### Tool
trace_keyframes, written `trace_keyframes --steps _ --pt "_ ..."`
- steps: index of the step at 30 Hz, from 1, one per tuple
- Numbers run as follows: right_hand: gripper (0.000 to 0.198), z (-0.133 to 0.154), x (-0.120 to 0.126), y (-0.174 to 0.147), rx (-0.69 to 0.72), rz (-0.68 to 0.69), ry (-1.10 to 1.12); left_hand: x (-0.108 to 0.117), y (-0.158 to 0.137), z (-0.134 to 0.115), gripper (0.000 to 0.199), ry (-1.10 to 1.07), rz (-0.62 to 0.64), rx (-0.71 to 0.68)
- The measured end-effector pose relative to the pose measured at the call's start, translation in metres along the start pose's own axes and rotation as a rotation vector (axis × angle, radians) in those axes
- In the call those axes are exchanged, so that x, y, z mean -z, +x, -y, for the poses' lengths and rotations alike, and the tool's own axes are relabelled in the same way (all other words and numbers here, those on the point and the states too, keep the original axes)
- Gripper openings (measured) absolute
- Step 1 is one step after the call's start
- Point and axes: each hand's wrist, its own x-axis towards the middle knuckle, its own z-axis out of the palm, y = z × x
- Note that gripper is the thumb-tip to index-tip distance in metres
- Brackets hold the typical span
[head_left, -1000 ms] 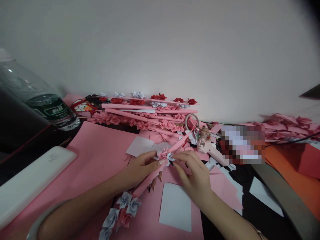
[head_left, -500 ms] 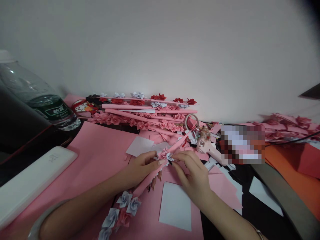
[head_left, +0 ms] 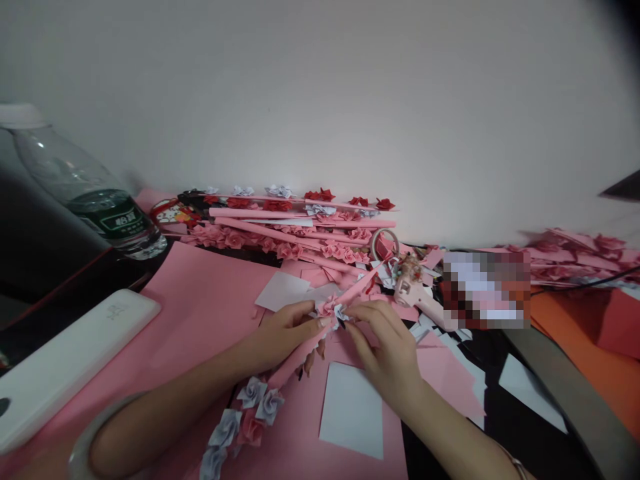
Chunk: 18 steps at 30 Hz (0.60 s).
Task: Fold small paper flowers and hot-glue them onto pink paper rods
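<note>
My left hand (head_left: 293,337) is wrapped round a rolled pink paper stick (head_left: 293,365), which slants from the lower left up to the middle. Pink and pale paper roses (head_left: 251,427) sit along its lower part. Near the upper end, my right hand (head_left: 385,337) pinches a small white paper flower (head_left: 341,313) against the stick, beside a pink paper flower (head_left: 327,307). Fingers of the left hand curl out underneath the stick. A white paper square (head_left: 351,410) lies on pink sheets (head_left: 295,440) below the hands.
Flower-covered paper sticks (head_left: 300,227) lie along the wall. A tape roll (head_left: 385,245) and a pale pink glue gun (head_left: 423,300) are beyond my right hand. At left are a water bottle (head_left: 113,213) and a long white case (head_left: 75,367). Orange paper (head_left: 565,327) lies at right.
The view has shifted slightly, so things at the left appear a little further right. Both hands keep their hold on the stick and the white flower.
</note>
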Motion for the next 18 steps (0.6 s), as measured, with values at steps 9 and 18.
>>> trace_keyframes --steps 9,18 --pt "0.019 -0.0008 0.0006 -0.0015 0.009 -0.002 0.007 0.0032 0.0024 0.0073 0.022 -0.024 0.022 -0.030" --pt "0.018 -0.0027 -0.0033 -0.0017 0.021 -0.005 0.025 0.0014 0.0026 0.0053 0.027 -0.008 0.001 -0.022"
